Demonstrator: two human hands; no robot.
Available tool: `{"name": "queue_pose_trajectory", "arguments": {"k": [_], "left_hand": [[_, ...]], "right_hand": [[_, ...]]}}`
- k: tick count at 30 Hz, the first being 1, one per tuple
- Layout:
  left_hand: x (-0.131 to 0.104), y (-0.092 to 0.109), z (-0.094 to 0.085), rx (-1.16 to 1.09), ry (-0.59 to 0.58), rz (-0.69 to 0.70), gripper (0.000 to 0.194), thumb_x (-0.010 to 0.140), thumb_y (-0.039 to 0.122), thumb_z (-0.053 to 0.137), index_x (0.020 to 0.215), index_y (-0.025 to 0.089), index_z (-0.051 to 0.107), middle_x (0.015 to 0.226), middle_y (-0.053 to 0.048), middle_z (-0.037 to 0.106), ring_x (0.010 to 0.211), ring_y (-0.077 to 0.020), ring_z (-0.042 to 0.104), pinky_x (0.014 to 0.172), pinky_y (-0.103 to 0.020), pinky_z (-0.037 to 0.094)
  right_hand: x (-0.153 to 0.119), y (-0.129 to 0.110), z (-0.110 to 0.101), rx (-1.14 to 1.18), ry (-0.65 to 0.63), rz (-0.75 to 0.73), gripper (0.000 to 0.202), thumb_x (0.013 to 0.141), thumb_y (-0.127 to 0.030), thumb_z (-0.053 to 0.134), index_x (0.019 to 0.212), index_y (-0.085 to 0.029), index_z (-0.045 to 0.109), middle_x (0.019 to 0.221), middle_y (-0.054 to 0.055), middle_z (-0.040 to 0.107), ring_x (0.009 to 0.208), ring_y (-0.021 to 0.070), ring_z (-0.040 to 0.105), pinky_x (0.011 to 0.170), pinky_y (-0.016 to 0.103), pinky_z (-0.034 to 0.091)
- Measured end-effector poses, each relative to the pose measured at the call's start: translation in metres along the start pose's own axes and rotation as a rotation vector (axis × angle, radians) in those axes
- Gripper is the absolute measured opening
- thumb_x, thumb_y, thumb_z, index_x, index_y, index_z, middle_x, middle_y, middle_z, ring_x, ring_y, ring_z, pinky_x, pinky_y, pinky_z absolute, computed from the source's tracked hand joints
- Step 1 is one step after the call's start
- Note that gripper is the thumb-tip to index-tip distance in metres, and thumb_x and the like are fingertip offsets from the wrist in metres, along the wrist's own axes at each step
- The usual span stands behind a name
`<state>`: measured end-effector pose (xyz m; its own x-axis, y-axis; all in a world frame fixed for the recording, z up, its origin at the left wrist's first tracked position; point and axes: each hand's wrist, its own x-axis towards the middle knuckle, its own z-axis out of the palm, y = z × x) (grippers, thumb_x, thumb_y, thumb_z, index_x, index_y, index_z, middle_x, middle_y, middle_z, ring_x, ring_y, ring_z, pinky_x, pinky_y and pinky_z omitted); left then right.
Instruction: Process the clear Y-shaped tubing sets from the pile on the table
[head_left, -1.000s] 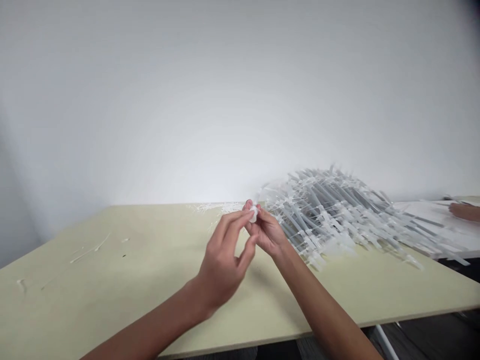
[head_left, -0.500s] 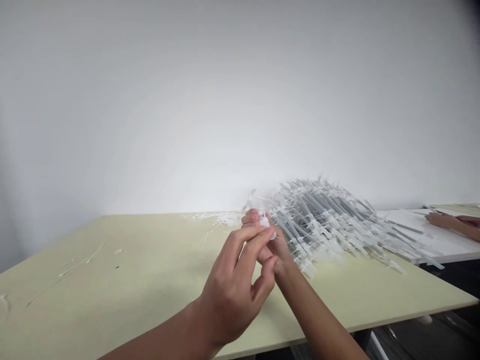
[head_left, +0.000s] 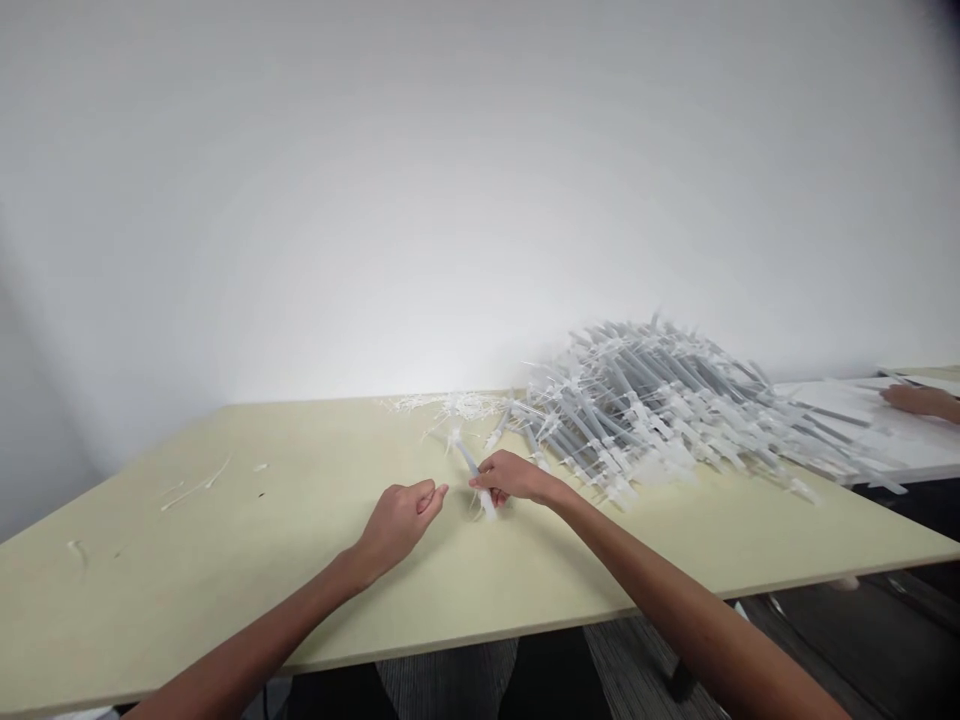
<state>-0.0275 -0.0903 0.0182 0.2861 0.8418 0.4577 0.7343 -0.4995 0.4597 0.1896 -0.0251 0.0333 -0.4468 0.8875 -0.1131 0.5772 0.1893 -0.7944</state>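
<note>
My right hand (head_left: 511, 476) grips a short grey tube (head_left: 466, 458) with whitish translucent pieces at its ends. The tube slants over the table in front of me, its far end pointing away and slightly left. A thin pale strand loops beside its near end. Just to the left, my left hand (head_left: 401, 520) is closed, thumb pressed against curled fingers, apart from the tube. Whatever it may pinch is too small to make out. To the right lies a large heap of similar grey tubes (head_left: 645, 400) with whitish ends.
Thin white offcut strips (head_left: 450, 404) lie near the wall at the back of the pale yellow table (head_left: 300, 590). A few loose strips (head_left: 196, 485) are scattered at left. On the far right, another person's hand (head_left: 911, 398) rests over a white surface (head_left: 847, 400).
My hands were together, raised close to the camera around a white end piece. Now they are apart and lower: the right holds the tube near the table, the left has drawn back leftward and closed.
</note>
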Motion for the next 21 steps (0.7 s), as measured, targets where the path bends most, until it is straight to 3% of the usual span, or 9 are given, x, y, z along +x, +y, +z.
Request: {"name": "queue_pose_trajectory", "arguments": {"k": [5,7,9,14,17,21], "left_hand": [[0.006,-0.020,0.009,0.034,-0.031,-0.018,0.041,0.089,0.041,0.033,0.058,0.018,0.022,0.051,0.005,0.019,0.048,-0.0092,0.021,0.054,-0.027,0.017],[0.005,-0.025,0.011,0.054,-0.041,-0.024,0.041,0.089,0.042,0.033,0.058,0.018,0.022,0.051,0.005,0.020,0.048,-0.0094,0.021,0.054,-0.027,0.017],[0.004,-0.029,0.013,0.076,-0.045,-0.017,0.041,0.089,0.042,0.032,0.057,0.018,0.023,0.050,0.005,0.020,0.048,-0.0097,0.021,0.055,-0.027,0.016],[0.002,-0.031,0.018,0.127,-0.072,-0.009,0.040,0.089,0.042,0.030,0.057,0.018,0.025,0.049,0.005,0.021,0.047,-0.0102,0.019,0.054,-0.028,0.015],[0.001,-0.031,0.022,0.162,-0.104,0.016,0.040,0.089,0.041,0.029,0.057,0.018,0.029,0.049,0.005,0.023,0.047,-0.0104,0.021,0.055,-0.028,0.015],[0.000,-0.031,0.025,0.194,-0.103,0.039,0.040,0.089,0.041,0.029,0.056,0.019,0.033,0.048,0.004,0.024,0.046,-0.0106,0.022,0.054,-0.027,0.014]], "right_hand": [[-0.017,-0.006,0.006,-0.638,0.333,-0.001,0.028,0.078,-0.033,0.059,0.097,-0.014,0.063,0.086,0.014,0.066,0.079,0.0247,0.063,0.070,0.034,0.045],[-0.039,-0.008,0.028,-0.762,0.433,-0.086,0.028,0.085,-0.029,0.050,0.105,-0.014,0.061,0.088,0.016,0.066,0.085,0.0267,0.062,0.073,0.037,0.045],[-0.069,-0.006,0.061,-0.775,0.535,-0.291,0.033,0.089,-0.021,0.037,0.114,-0.017,0.058,0.094,0.015,0.065,0.092,0.0257,0.059,0.080,0.041,0.044],[-0.128,0.042,0.143,-0.638,0.405,-0.679,0.045,0.080,-0.017,0.045,0.122,-0.030,0.054,0.115,0.012,0.062,0.106,0.0296,0.057,0.090,0.053,0.043],[-0.135,0.084,0.164,-0.574,0.307,-0.662,0.048,0.077,-0.016,0.050,0.117,-0.042,0.055,0.123,0.006,0.058,0.116,0.0314,0.051,0.093,0.059,0.041],[-0.128,0.125,0.178,-0.535,0.222,-0.649,0.050,0.078,-0.018,0.050,0.120,-0.044,0.052,0.117,0.006,0.061,0.115,0.0304,0.052,0.090,0.055,0.047]]}}
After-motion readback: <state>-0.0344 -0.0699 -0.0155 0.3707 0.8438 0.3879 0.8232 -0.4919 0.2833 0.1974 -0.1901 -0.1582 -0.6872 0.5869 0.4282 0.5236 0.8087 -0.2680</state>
